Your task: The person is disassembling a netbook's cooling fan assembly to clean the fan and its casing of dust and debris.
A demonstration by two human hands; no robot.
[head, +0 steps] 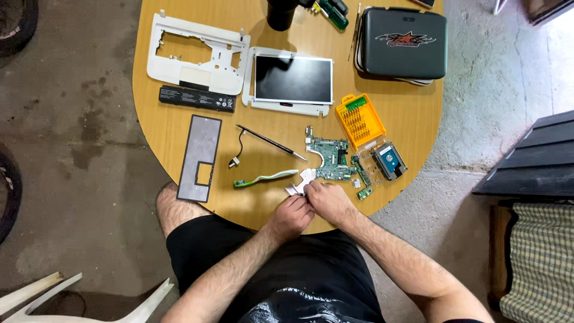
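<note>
Wooden and round, the surface (394, 113) carried the parts of a small laptop taken apart. Both hands were close together at its near edge: the left hand (291, 216) and the right hand (327, 200) touched each other and pinched a small white flat piece (297, 190), which lay at the edge just below the green circuit board (330, 158). The fingers of both hands were curled around this piece, not spread. Just to the left of the hands lay a toothbrush (266, 178) with a green and white handle, and above it a thin black tool (272, 142) lay at a slant, next to a short cable (237, 149). To the right of the board were a smaller green board (362, 178), a hard drive (390, 161) and an orange case of screwdriver bits (359, 121). Further away stood the screen panel (293, 81) in its white frame, the white laptop cover (197, 54) with openings, a long black battery (197, 98) and a dark flat keyboard frame (200, 157). At the far edge were a dark grey case (403, 42), a black cup (281, 13) and green-handled screwdrivers (332, 12).
</note>
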